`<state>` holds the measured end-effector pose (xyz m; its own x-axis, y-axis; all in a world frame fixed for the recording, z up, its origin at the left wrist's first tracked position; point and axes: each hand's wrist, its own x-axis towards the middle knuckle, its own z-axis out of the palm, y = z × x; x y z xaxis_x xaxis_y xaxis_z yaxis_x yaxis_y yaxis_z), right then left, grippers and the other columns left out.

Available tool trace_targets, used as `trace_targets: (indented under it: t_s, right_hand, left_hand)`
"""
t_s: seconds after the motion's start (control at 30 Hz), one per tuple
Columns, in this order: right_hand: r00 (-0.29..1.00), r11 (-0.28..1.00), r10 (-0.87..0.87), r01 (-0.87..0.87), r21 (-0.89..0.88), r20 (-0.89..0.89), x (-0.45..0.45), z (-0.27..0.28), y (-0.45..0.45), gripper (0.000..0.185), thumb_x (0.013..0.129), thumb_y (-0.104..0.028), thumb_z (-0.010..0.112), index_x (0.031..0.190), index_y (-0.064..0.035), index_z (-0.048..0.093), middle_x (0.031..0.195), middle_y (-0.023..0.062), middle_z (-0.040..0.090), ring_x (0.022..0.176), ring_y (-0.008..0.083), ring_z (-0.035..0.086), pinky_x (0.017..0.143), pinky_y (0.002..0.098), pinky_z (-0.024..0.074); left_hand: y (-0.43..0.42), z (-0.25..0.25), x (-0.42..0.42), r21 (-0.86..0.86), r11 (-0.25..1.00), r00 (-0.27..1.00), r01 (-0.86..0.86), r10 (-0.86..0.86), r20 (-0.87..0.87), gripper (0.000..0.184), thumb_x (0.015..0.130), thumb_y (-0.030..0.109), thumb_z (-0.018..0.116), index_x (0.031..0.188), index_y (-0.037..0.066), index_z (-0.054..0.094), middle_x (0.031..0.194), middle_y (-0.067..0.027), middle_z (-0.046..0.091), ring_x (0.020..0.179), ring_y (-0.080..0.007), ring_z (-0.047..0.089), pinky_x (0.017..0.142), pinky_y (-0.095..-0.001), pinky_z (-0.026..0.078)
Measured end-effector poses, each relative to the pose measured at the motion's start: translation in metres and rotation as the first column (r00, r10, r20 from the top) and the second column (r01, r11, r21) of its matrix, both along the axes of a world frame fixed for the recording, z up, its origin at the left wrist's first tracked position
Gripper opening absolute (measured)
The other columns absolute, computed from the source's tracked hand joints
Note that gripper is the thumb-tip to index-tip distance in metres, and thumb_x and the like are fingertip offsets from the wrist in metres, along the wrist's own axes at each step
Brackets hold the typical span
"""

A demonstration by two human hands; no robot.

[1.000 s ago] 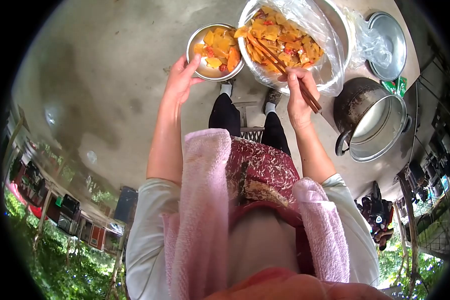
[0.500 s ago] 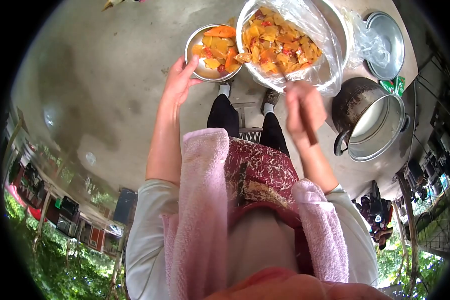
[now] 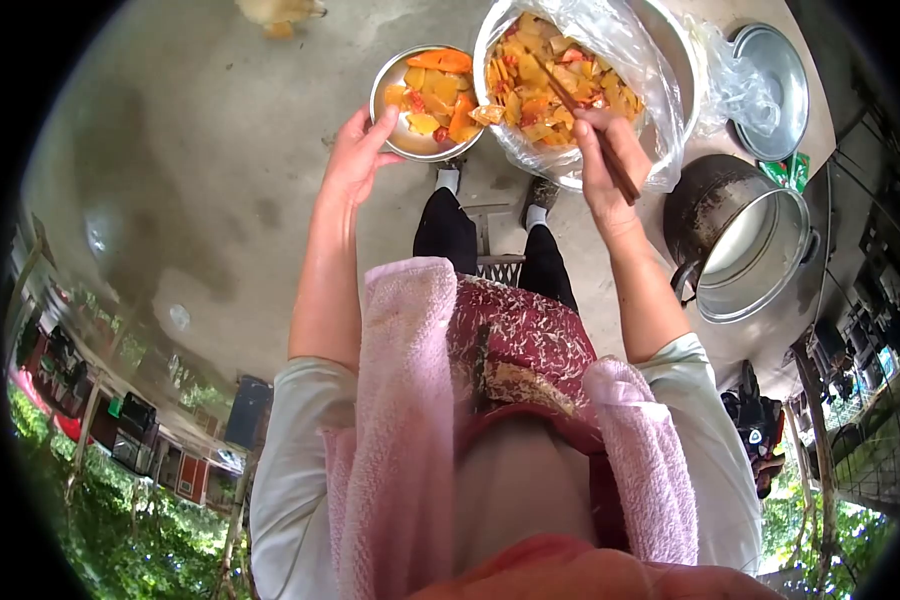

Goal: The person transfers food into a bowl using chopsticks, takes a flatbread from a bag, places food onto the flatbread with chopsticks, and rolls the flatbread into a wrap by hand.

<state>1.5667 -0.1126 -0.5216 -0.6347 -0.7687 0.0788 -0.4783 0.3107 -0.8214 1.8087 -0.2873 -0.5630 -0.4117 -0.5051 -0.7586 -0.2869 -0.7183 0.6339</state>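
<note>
My left hand (image 3: 360, 155) grips the near left rim of a small metal bowl (image 3: 411, 145). Orange and yellow vegetable slices (image 3: 437, 90) lie in that bowl, with a few red pieces. My right hand (image 3: 613, 160) is closed around a pair of brown chopsticks (image 3: 562, 92), whose tips reach into a large basin (image 3: 678, 50). Clear plastic (image 3: 625, 45) lines the basin, and a heap of similar orange and yellow slices (image 3: 530, 70) with red bits fills it. One slice (image 3: 487, 114) rests at the basin's left rim, close beside the bowl.
Right of my right hand stands a dark, worn pot (image 3: 700, 205) with whitish contents. A metal lid (image 3: 775, 90) and a crumpled plastic bag (image 3: 725, 90) lie behind it. A pale-feathered bird (image 3: 275, 12) is on the concrete floor at the top.
My right hand has turned, and the chopsticks now point up and left, deeper over the heap. The bird has come further into view at the top. My left hand stays at the bowl.
</note>
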Motion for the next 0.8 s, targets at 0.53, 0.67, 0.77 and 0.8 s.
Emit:
trace_targets:
  t_s: [0.53,0.67,0.77,0.8]
  right_hand:
    - [0.988,0.983,0.118,-0.102,-0.153,0.099,0.063,0.049,0.026,0.012,0.081,-0.004,0.070,0.091,-0.0015,0.066,0.087,0.0129,0.066,0.076,0.0246,0.065,0.068,0.0306,0.0515]
    - [0.985,0.972,0.122,-0.093,-0.215,0.125,0.060,0.053,0.021,0.011,0.082,-0.008,0.071,0.091,-0.0036,0.067,0.089,0.0110,0.067,0.078,0.0248,0.066,0.071,0.0313,0.0524]
    - [0.997,0.995,-0.069,0.071,-0.063,0.039,0.029,0.035,0.011,0.009,0.083,-0.006,0.068,0.091,-0.0035,0.064,0.090,0.0125,0.067,0.082,0.0251,0.065,0.075,0.0328,0.0519]
    - [0.990,0.990,-0.139,0.139,-0.014,0.013,0.018,0.023,0.006,0.009,0.084,-0.006,0.068,0.091,-0.0035,0.065,0.091,0.0117,0.067,0.082,0.0247,0.065,0.075,0.0324,0.0518]
  left_hand:
    - [-0.001,-0.005,0.002,0.034,0.999,1.000,0.009,-0.009,-0.014,0.050,0.092,0.036,0.062,0.128,0.002,0.050,0.119,-0.0103,0.059,0.103,-0.0188,0.061,0.082,-0.0383,0.055]
    - [-0.002,-0.008,0.002,0.026,1.000,1.000,0.009,-0.009,-0.030,0.055,0.091,0.039,0.064,0.129,0.002,0.049,0.118,-0.0118,0.059,0.105,-0.0199,0.060,0.081,-0.0383,0.055]
    - [-0.003,-0.010,0.003,0.027,0.999,1.000,0.020,-0.020,-0.017,0.057,0.090,0.039,0.064,0.130,0.001,0.049,0.118,-0.0129,0.058,0.105,-0.0206,0.060,0.080,-0.0385,0.056]
    - [-0.003,-0.011,0.003,0.029,0.999,1.000,0.022,-0.022,-0.012,0.057,0.090,0.039,0.064,0.129,0.001,0.049,0.118,-0.0129,0.058,0.105,-0.0206,0.060,0.080,-0.0386,0.056]
